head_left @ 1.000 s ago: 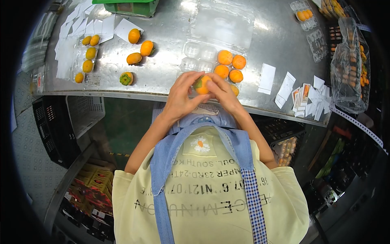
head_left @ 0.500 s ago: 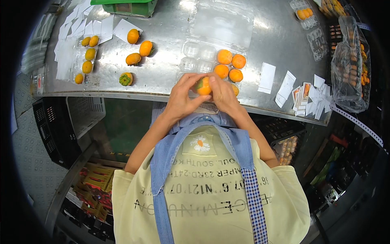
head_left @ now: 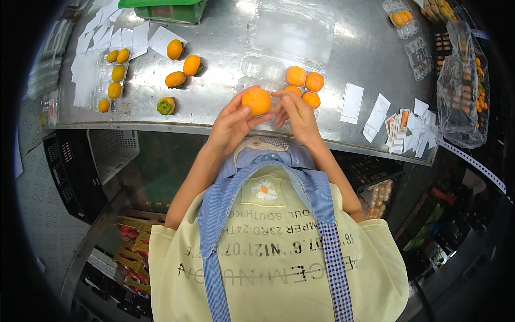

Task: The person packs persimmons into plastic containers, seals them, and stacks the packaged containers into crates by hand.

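Observation:
My left hand (head_left: 232,122) holds an orange persimmon (head_left: 256,101) in its fingers above the table's front edge, smooth side up. Just right of it is my right hand (head_left: 298,117), its fingers apart and slightly bent, with nothing in them. Behind my hands lies a clear plastic tray (head_left: 257,66) with round cups. Several persimmons (head_left: 314,81) sit in its right part, one partly hidden by my right hand. To the left, several loose persimmons (head_left: 175,79) lie on the metal table (head_left: 217,37), one with its green calyx facing up.
Another clear tray with several persimmons (head_left: 114,89) stands at the left beside scattered white cards (head_left: 140,38). A green container (head_left: 170,11) is at the back. Cards (head_left: 351,102) and printed labels (head_left: 399,126) lie at the right, near a plastic-covered crate (head_left: 461,86).
The persimmon has turned from showing its green calyx to its smooth orange side and moved slightly left. My right hand has come away from it.

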### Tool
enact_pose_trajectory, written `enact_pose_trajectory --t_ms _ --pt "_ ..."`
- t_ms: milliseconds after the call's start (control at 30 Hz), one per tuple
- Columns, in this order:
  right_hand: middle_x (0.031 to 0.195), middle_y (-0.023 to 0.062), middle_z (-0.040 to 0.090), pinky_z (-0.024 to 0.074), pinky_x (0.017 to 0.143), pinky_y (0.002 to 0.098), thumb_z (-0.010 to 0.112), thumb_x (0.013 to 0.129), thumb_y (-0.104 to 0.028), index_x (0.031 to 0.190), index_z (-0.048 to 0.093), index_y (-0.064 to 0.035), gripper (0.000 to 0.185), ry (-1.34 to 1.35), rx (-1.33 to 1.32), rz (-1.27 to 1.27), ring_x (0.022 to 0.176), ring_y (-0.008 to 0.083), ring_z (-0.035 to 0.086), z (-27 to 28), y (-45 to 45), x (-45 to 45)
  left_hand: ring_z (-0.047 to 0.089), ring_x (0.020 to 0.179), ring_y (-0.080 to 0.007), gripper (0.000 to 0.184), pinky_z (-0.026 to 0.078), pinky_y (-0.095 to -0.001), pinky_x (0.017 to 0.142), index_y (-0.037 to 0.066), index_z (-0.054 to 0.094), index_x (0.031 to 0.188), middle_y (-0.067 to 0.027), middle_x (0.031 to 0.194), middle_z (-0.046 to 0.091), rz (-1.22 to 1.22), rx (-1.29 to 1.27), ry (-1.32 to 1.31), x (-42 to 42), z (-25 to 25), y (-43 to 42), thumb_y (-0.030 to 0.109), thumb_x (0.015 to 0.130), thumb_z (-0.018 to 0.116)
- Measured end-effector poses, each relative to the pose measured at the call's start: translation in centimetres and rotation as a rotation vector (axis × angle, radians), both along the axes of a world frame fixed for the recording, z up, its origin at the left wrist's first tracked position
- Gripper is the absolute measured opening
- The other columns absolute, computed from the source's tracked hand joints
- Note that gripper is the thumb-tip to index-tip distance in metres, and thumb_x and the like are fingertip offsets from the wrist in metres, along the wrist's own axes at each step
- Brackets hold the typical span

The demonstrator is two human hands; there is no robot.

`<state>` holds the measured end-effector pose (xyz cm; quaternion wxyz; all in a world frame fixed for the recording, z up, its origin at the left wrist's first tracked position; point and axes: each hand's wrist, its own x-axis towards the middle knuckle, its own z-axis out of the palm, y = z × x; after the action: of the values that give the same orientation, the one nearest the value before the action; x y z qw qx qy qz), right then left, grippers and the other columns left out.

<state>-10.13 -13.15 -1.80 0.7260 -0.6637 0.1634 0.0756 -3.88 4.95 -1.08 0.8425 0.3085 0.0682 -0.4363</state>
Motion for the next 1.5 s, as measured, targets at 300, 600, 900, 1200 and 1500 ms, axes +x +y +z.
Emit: enact_pose_trajectory --t_ms 300,600,900,1200,1500 --pt "0.074 0.003 0.058 0.0466 0.058 0.0229 0.041 0.1 -0.023 0.107 0.06 0.0 0.03 0.005 -0.122 0.057 0.062 0.0093 0.055 0.5 0.3 0.1 0.062 0.098 -0.0258 0.046 0.053 -0.0351 0.087 -0.003 0.036 0.134 -0.0236 0.127 0.051 -0.052 -0.15 0.112 0.1 -1.7 0.8 0.027 0.099 0.038" --pt "0.079 0.0014 0.06 0.0455 0.06 0.0208 0.053 0.096 -0.016 0.108 0.062 -0.0038 0.02 -0.054 -0.154 -0.293 0.064 0.0068 0.054 -1.0 -4.3 -0.4 0.062 0.098 -0.0318 0.04 0.053 -0.0389 0.086 0.003 0.042 0.128 -0.0218 0.121 0.055 0.051 0.025 0.067 0.1 -1.5 0.8 0.028 0.097 0.045" --pt "0.091 -0.0015 0.058 0.0442 0.061 0.0202 0.069 0.083 -0.009 0.111 0.06 -0.0049 0.029 -0.139 -0.416 -0.047 0.071 0.0073 0.055 0.6 -2.9 -1.5 0.052 0.113 -0.0269 0.049 0.043 -0.0432 0.1 0.005 0.035 0.136 -0.015 0.123 0.048 -0.026 0.065 0.037 -0.3 -1.3 -0.3 0.036 0.099 0.04" --pt "0.116 0.0129 0.053 0.0504 0.08 0.0377 0.075 0.07 -0.016 0.122 0.052 -0.0088 0.057 -0.249 -0.748 0.191 0.099 0.0333 0.058 1.9 0.6 -1.4 0.039 0.131 -0.0312 0.067 0.034 -0.0427 0.106 0.004 0.024 0.145 -0.017 0.145 0.033 -0.212 0.118 -0.082 -1.3 -1.0 -1.1 0.052 0.099 0.024" --pt "0.11 0.0082 0.057 0.0514 0.073 0.0351 0.079 0.066 -0.019 0.113 0.059 -0.0104 0.051 -0.178 -0.984 0.203 0.095 0.027 0.06 0.3 -2.2 -3.6 0.056 0.101 -0.02 0.053 0.045 -0.034 0.088 0.004 0.042 0.134 -0.0135 0.122 0.053 -0.115 0.475 -0.18 -0.1 -1.6 0.7 0.043 0.099 0.039"
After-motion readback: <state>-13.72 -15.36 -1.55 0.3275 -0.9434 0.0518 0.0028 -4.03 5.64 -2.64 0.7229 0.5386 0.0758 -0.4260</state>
